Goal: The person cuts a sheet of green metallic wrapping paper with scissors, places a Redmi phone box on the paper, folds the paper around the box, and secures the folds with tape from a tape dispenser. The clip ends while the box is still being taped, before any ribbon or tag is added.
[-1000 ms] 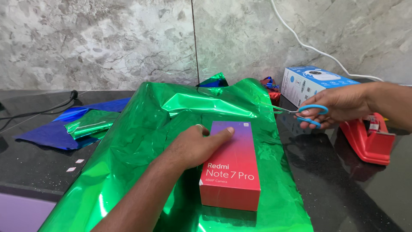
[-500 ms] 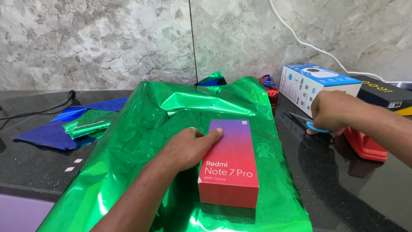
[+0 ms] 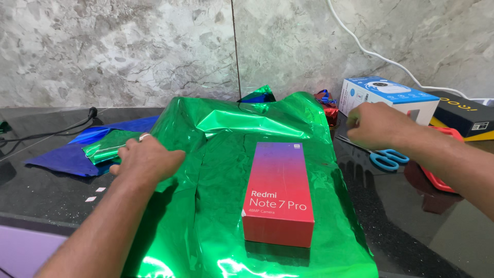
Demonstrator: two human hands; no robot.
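A large shiny green foil sheet (image 3: 216, 154) is spread on the black counter. On its right half lies a flat box (image 3: 278, 193), purple at the far end and red at the near end. My left hand (image 3: 146, 162) is at the sheet's left edge, fingers curled on the foil. My right hand (image 3: 378, 126) hovers by the sheet's right edge and holds nothing. Blue-handled scissors (image 3: 383, 154) lie on the counter just below that hand.
Blue foil (image 3: 56, 157) and a folded green foil piece (image 3: 105, 146) lie at the left. At the right stand a white-and-blue box (image 3: 386, 98), a black box (image 3: 460, 113) and a red tape dispenser (image 3: 437, 175). A marble wall is behind, with a white cable (image 3: 381, 59).
My left hand left the box and moved to the sheet's left edge. My right hand set the scissors down on the counter and moved toward the sheet's right edge.
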